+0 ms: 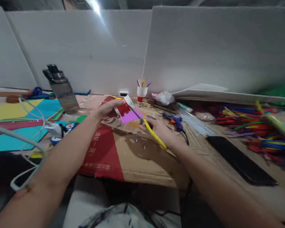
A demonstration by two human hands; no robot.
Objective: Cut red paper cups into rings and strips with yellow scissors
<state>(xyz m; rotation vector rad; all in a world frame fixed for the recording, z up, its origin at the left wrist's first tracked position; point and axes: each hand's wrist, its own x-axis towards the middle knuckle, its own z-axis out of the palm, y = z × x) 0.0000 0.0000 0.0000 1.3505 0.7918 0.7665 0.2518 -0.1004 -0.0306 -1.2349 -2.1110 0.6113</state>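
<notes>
the left hand (106, 109) was closed around a red and white paper cup (123, 109) over the cardboard (142, 158), tilting its white edge rightwards, likely to offer that edge to the blades while keeping the fingers back. the purple sheet (130, 117) lay below and just beside it. the right hand (157, 128) gripped the yellow handles of the scissors (155, 136), which slanted up and leftwards so that the tips met the cup near its edge; how far the blades were parted could not be told. the glue gun (177, 123) lay right of that hand, probably to be within easy reach, and the black phone (239, 160) lay flat farther right, apart from both hands.

of the containers, the bottle (64, 96) stood at the left, lid down, its wall see-through but too blurred to show how full it was. the standing cup (142, 92), upright by the grey board (192, 47), held slim sticks or pens, some white, yellow and purple, which it seemed to keep together. the crumpled clear bag (165, 98) lay beyond it; its contents were unclear
</notes>
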